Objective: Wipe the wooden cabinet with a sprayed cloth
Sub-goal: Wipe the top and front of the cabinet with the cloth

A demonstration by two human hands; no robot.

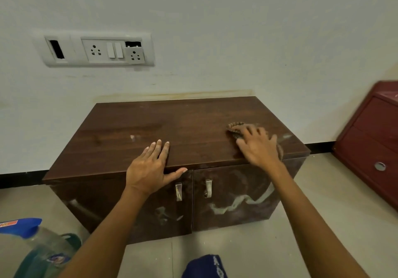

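Observation:
A low dark wooden cabinet [163, 124] with two doors stands against the white wall. My right hand [258, 146] presses a brownish patterned cloth [234, 127] flat on the right part of the cabinet top, near its front edge; most of the cloth is hidden under the hand. My left hand [150, 165] rests flat on the front edge of the top near the middle, fingers spread, thumb hanging over the left door, holding nothing. The doors show pale smears and dust.
A spray bottle [32, 241] with a blue trigger head stands on the floor at the bottom left. A red-brown drawer unit [374, 140] stands to the right. A socket panel [97, 50] is on the wall above. A blue-clad knee [204, 267] shows at the bottom.

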